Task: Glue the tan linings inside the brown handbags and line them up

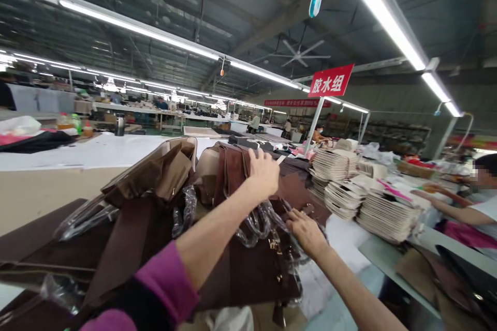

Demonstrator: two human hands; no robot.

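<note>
Several dark brown handbags (248, 274) lie stacked in front of me, with plastic-wrapped handles (254, 227) and gold-coloured metal fittings (275, 245). My left hand (264, 173) is closed over the upper edge of a brown bag in the middle of the row, its fingertips partly hidden behind it. A small white strip (281, 159) shows just beside that hand. Lower and to the right, my right hand (306, 230) has its fingers curled at a dark strap (287, 206) on the bags. Left of both hands, an open bag with a shiny brown lining (166, 176) leans on the pile.
Stacks of cream-coloured flat pieces (388, 214) stand to the right, where another person's arm (446, 207) reaches in. A white-topped table (97, 150) runs behind, bearing a dark tumbler (119, 125) and bottles (76, 124). A red sign (331, 81) stands on a post.
</note>
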